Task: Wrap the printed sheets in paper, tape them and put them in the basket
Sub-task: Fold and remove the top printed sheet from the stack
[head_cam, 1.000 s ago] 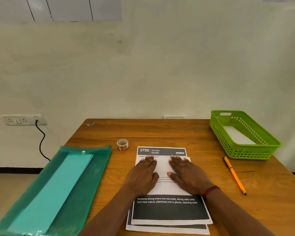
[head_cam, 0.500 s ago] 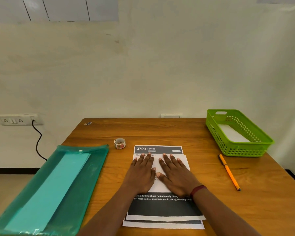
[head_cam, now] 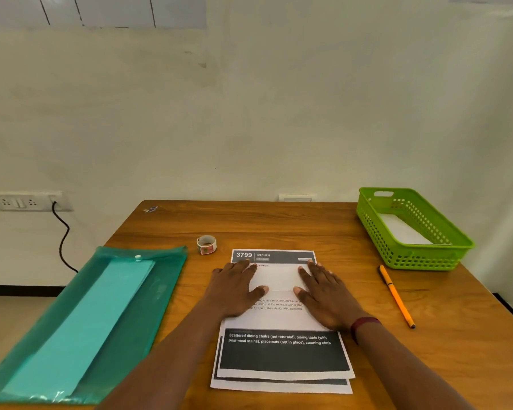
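Note:
Printed sheets [head_cam: 282,355] with dark header and footer blocks lie stacked in front of me on the wooden table [head_cam: 279,223]. My left hand [head_cam: 234,287] and my right hand [head_cam: 326,294] lie flat on the upper half of the top sheet, fingers straight, a bare white strip of paper between them. A small roll of tape [head_cam: 206,244] stands just beyond the sheets to the left. The green plastic basket [head_cam: 450,247] sits at the far right with a white sheet inside.
A teal plastic folder [head_cam: 148,297] holding light teal paper [head_cam: 80,327] lies on the left and hangs over the table edge. An orange pen [head_cam: 396,295] lies to the right of the sheets. A wall socket with a black cable [head_cam: 61,238] is at the left.
Both hands have slid apart across the top sheet, the left one leftward and the right one rightward, uncovering the white middle of the page. The sheets stay in place.

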`<state>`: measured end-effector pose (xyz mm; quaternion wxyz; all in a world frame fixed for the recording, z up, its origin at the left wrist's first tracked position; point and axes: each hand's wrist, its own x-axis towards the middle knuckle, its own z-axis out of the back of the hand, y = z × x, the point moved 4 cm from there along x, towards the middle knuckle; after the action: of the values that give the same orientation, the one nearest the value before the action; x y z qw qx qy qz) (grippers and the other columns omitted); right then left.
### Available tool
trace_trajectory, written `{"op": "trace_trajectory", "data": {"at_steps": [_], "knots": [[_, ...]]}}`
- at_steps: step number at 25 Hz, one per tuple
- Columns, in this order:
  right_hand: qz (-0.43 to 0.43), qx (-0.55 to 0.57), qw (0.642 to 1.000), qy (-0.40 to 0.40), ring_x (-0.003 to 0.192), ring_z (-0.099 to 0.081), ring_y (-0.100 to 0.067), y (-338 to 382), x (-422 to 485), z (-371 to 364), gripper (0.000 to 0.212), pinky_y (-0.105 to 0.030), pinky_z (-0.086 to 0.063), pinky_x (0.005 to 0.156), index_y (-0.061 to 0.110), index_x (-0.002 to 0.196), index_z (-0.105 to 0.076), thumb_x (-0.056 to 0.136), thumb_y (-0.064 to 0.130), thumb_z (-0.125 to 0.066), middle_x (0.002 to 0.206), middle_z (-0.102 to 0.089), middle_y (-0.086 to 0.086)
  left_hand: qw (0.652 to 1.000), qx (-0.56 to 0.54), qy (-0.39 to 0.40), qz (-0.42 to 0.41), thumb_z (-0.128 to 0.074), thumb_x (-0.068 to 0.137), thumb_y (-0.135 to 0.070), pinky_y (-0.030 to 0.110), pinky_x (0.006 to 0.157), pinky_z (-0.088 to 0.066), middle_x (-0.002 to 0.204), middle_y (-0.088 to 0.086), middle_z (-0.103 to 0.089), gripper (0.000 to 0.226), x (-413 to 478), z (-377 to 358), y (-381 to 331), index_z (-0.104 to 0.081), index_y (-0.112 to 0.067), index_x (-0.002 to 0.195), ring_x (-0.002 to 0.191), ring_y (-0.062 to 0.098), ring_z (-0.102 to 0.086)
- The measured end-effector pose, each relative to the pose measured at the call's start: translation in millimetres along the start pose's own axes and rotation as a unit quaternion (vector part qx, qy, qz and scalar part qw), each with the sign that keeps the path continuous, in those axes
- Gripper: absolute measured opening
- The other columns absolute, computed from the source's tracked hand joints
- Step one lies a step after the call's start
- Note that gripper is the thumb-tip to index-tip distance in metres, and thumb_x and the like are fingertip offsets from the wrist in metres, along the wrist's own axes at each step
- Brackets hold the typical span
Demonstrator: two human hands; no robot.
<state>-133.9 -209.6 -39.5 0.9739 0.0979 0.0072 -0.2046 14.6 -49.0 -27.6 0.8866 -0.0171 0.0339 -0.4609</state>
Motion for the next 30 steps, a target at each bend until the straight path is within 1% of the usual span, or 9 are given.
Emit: {"op": "trace_trajectory", "data": {"at_steps": [3,6,8,11,18,21,24,27,30], "knots": [[0.005,-0.007,1.000,0.019,0.147,-0.017,-0.023,-6,8,11,0.059,-0.040,-0.020,0.117,0.029,0.152,-0.025,0.099,0.056,-0.024,0.162,-0.015,-0.002,0.998,-0.036,0.053,0.012,-0.054,0.086,-0.064,0.045,0.108,-0.038,0.154,0.002,-0.034,0.076,16,14,3,-0.031,-0.026,0.148,0.136,0.025,-0.038],[0.018,-0.027,0.999,0.028,0.138,-0.033,-0.026,-6,16,22,0.054,-0.039,-0.033,0.111,0.027,0.147,-0.037,0.098,0.050,-0.040,0.155,-0.031,-0.005,0.996,-0.048,0.072,0.029,-0.070,0.077,-0.058,0.046,0.104,-0.043,0.144,0.004,-0.042,0.081,29,21,-1,-0.037,-0.028,0.145,0.128,0.027,-0.045],[0.011,-0.025,0.999,0.028,0.132,-0.040,-0.026,-4,22,26,0.056,-0.039,-0.038,0.106,0.024,0.145,-0.040,0.095,0.049,-0.049,0.148,-0.039,-0.006,0.994,-0.047,0.093,0.042,-0.075,0.075,-0.054,0.050,0.104,-0.042,0.143,0.003,-0.040,0.082,34,22,-5,-0.036,-0.030,0.144,0.131,0.028,-0.040],[-0.006,-0.021,0.999,0.028,0.128,-0.040,-0.028,-1,28,26,0.066,-0.042,-0.042,0.103,0.024,0.148,-0.033,0.091,0.047,-0.058,0.145,-0.038,-0.008,0.988,-0.050,0.131,0.057,-0.076,0.075,-0.052,0.057,0.105,-0.036,0.144,0.003,-0.036,0.085,39,22,-5,-0.032,-0.031,0.144,0.136,0.030,-0.028],[-0.007,-0.027,1.000,0.013,0.127,-0.035,-0.027,-3,32,25,0.072,-0.043,-0.038,0.102,0.027,0.148,-0.028,0.088,0.047,-0.062,0.138,-0.036,-0.008,0.983,-0.044,0.165,0.061,-0.075,0.075,-0.054,0.067,0.107,-0.025,0.147,0.007,-0.031,0.082,40,23,-5,-0.032,-0.031,0.141,0.140,0.033,-0.021],[0.009,-0.036,0.998,-0.042,0.120,-0.036,-0.024,-2,30,30,0.074,-0.039,-0.038,0.097,0.028,0.145,-0.033,0.083,0.050,-0.067,0.130,-0.038,-0.006,0.994,-0.027,0.100,0.047,-0.076,0.072,-0.057,0.065,0.103,-0.032,0.141,0.007,-0.032,0.084,33,28,-6,-0.032,-0.027,0.136,0.134,0.032,-0.027],[0.018,-0.009,0.993,-0.116,0.111,-0.039,-0.019,-3,21,32,0.070,-0.033,-0.037,0.089,0.030,0.139,-0.043,0.078,0.049,-0.073,0.120,-0.042,-0.001,0.999,-0.037,0.011,0.018,-0.078,0.068,-0.057,0.054,0.096,-0.038,0.128,0.000,-0.046,0.077,21,33,-5,-0.036,-0.026,0.125,0.122,0.025,-0.039],[0.022,0.039,0.981,-0.189,0.101,-0.044,-0.017,0,9,32,0.056,-0.029,-0.040,0.081,0.025,0.128,-0.056,0.077,0.039,-0.077,0.111,-0.049,0.001,0.995,-0.070,-0.071,-0.005,-0.078,0.071,-0.051,0.046,0.092,-0.036,0.121,-0.005,-0.055,0.068,5,38,-4,-0.041,-0.029,0.123,0.116,0.021,-0.044],[0.029,0.113,0.956,-0.270,0.090,-0.053,-0.018,0,-4,33,0.038,-0.031,-0.048,0.072,0.018,0.112,-0.068,0.077,0.028,-0.079,0.102,-0.058,0.000,0.978,-0.147,-0.144,-0.023,-0.075,0.077,-0.042,0.044,0.092,-0.041,0.115,-0.006,-0.063,0.046,-8,39,3,-0.057,-0.028,0.117,0.111,0.020,-0.051]]}}
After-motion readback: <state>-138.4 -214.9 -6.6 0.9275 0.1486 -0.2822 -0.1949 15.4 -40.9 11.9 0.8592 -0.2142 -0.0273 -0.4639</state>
